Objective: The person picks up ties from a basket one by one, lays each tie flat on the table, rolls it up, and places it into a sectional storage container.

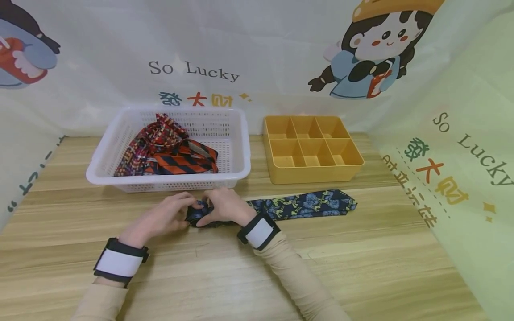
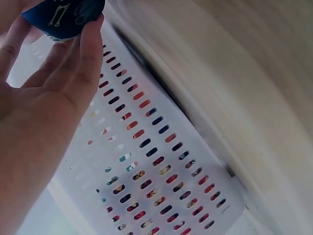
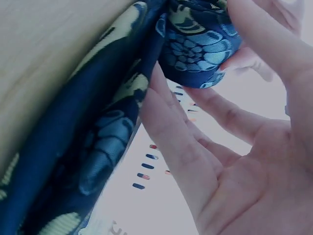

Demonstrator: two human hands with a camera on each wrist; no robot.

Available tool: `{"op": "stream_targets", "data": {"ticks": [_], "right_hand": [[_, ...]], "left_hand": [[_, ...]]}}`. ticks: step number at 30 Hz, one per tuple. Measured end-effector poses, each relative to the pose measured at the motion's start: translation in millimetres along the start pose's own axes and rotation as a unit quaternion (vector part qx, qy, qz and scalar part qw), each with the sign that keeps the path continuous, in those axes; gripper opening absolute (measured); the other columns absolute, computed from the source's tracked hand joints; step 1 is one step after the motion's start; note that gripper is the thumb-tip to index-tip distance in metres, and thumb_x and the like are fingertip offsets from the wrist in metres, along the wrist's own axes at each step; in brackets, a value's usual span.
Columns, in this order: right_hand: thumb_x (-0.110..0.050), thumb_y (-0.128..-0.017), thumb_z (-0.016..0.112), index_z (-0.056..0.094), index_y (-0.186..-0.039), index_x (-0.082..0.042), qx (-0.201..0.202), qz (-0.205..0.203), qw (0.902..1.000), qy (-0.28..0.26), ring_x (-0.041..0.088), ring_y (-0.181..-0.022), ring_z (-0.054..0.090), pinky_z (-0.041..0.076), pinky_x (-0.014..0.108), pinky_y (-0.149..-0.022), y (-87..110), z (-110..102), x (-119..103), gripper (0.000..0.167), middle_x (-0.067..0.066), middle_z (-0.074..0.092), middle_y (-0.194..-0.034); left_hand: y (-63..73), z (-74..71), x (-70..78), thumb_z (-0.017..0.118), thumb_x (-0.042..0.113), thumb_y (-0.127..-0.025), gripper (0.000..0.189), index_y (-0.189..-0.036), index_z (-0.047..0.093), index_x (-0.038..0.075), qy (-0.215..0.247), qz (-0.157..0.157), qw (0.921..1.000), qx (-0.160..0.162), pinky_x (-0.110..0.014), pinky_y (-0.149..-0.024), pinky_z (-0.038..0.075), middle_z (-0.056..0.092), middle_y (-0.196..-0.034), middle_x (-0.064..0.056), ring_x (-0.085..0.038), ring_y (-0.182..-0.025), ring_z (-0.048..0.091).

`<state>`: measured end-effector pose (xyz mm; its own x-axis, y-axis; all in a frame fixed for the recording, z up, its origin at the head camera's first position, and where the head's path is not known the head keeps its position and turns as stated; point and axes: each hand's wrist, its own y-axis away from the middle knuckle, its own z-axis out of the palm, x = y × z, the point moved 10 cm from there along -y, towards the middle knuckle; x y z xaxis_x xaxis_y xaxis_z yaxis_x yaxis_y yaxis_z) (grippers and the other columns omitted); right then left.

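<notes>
A navy necktie (image 1: 309,205) with blue flowers and yellow-green figures lies across the wooden table, its pointed end to the right. At its left end the cloth is bunched into a rolled bundle, which both hands hold. My left hand (image 1: 162,217) grips the bundle's left side; in the left wrist view its fingers (image 2: 88,58) curl against the dark cloth. From the right, my right hand (image 1: 228,207) holds the same bundle between thumb and fingers. The right wrist view shows the rolled part (image 3: 195,49) between the hands, with the flat length trailing away. Some fingertips are hidden.
Behind the hands stands a white perforated basket (image 1: 237,171) holding a red checked cloth (image 1: 136,151) and an orange-and-navy necktie (image 1: 184,160). Right of it is a yellow box (image 1: 317,174) with several compartments. Printed cloth (image 1: 273,58) hangs around the table's back and sides.
</notes>
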<state>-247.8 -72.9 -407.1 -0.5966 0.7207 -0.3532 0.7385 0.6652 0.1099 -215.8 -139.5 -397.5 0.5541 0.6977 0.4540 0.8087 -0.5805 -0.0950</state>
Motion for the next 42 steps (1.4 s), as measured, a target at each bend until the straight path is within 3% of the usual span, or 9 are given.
{"op": "stream_targets", "data": {"ticks": [3,7,9,12,18,23,30,37,42], "right_hand": [[-0.048,-0.069,0.081,0.066,-0.099,-0.014,0.002,0.013,0.9998,0.012,0.009,-0.074,0.054,0.040,0.018,-0.059,0.6,-1,0,0.048,-0.003,0.064,-0.085],[-0.038,-0.064,0.087,0.069,-0.102,-0.014,0.008,0.042,0.9988,0.023,0.016,-0.092,0.061,0.050,0.024,-0.076,1.7,-1,1,0.049,0.002,0.065,-0.104],[-0.034,-0.062,0.089,0.070,-0.100,-0.012,0.008,0.054,0.9981,0.029,0.017,-0.092,0.062,0.052,0.026,-0.075,2.1,0,2,0.048,0.005,0.062,-0.110],[-0.033,-0.061,0.089,0.070,-0.088,-0.009,0.001,0.065,0.9972,0.037,0.017,-0.080,0.061,0.051,0.026,-0.065,3.7,1,1,0.041,0.009,0.057,-0.114],[-0.051,-0.067,0.081,0.062,-0.104,-0.012,-0.031,0.060,0.9960,0.059,0.018,-0.087,0.061,0.051,0.025,-0.068,8.4,2,-4,0.057,0.009,0.048,-0.125],[-0.043,-0.068,0.083,0.066,-0.095,-0.013,-0.034,0.078,0.9950,0.053,0.018,-0.083,0.061,0.050,0.026,-0.066,8.0,1,-1,0.044,0.009,0.052,-0.123],[-0.036,-0.061,0.089,0.069,-0.091,-0.012,-0.029,0.086,0.9945,0.051,0.019,-0.084,0.062,0.052,0.028,-0.067,6.8,3,3,0.044,0.006,0.057,-0.109],[-0.051,-0.068,0.080,0.061,-0.112,-0.016,-0.044,0.052,0.9964,0.050,0.015,-0.095,0.058,0.051,0.026,-0.075,8.2,4,-2,0.060,0.003,0.056,-0.114],[-0.043,-0.066,0.084,0.065,-0.107,-0.016,-0.041,0.056,0.9967,0.042,0.017,-0.096,0.059,0.051,0.027,-0.076,5.0,6,-2,0.052,0.003,0.058,-0.111]], "left_hand": [[-0.8,1.7,1.8,0.075,0.000,-0.071,0.047,-0.116,0.064,0.005,-0.001,-0.001,1.0000,-0.009,-0.035,-0.073,0.050,0.059,-0.114,-0.014,-0.017,-0.083,0.056],[-1.5,3.6,6.8,0.074,0.001,-0.073,0.050,-0.119,0.057,0.005,0.002,0.005,0.9999,-0.008,-0.045,-0.090,0.049,0.059,-0.117,-0.013,-0.029,-0.103,0.059],[-2.2,2.7,10.3,0.075,0.001,-0.073,0.045,-0.114,0.057,0.005,-0.003,0.013,0.9999,-0.001,-0.047,-0.094,0.048,0.060,-0.115,-0.013,-0.031,-0.109,0.058],[-2.7,-0.3,14.5,0.075,0.001,-0.072,0.034,-0.102,0.062,0.005,-0.015,0.019,0.9997,0.009,-0.043,-0.087,0.052,0.062,-0.106,-0.010,-0.026,-0.099,0.061],[-2.0,-1.1,15.4,0.075,0.008,-0.074,0.027,-0.100,0.068,0.006,-0.040,-0.005,0.9992,0.000,-0.042,-0.081,0.052,0.060,-0.104,-0.010,-0.023,-0.093,0.058],[-3.6,1.0,18.5,0.075,0.011,-0.074,0.031,-0.103,0.067,0.007,-0.046,0.008,0.9988,0.010,-0.043,-0.084,0.050,0.058,-0.106,-0.011,-0.024,-0.096,0.057],[-6.4,4.3,17.0,0.079,0.008,-0.072,0.036,-0.101,0.059,0.007,-0.015,0.009,0.9998,0.008,-0.039,-0.082,0.053,0.061,-0.102,-0.007,-0.021,-0.093,0.061],[-5.1,1.0,18.4,0.076,0.004,-0.072,0.027,-0.097,0.067,0.005,-0.038,0.013,0.9991,0.011,-0.039,-0.077,0.052,0.060,-0.101,-0.008,-0.018,-0.087,0.058],[-4.9,2.8,21.7,0.077,0.012,-0.073,0.029,-0.101,0.069,0.007,-0.069,0.020,0.9973,0.014,-0.043,-0.083,0.050,0.059,-0.108,-0.012,-0.026,-0.096,0.058]]}}
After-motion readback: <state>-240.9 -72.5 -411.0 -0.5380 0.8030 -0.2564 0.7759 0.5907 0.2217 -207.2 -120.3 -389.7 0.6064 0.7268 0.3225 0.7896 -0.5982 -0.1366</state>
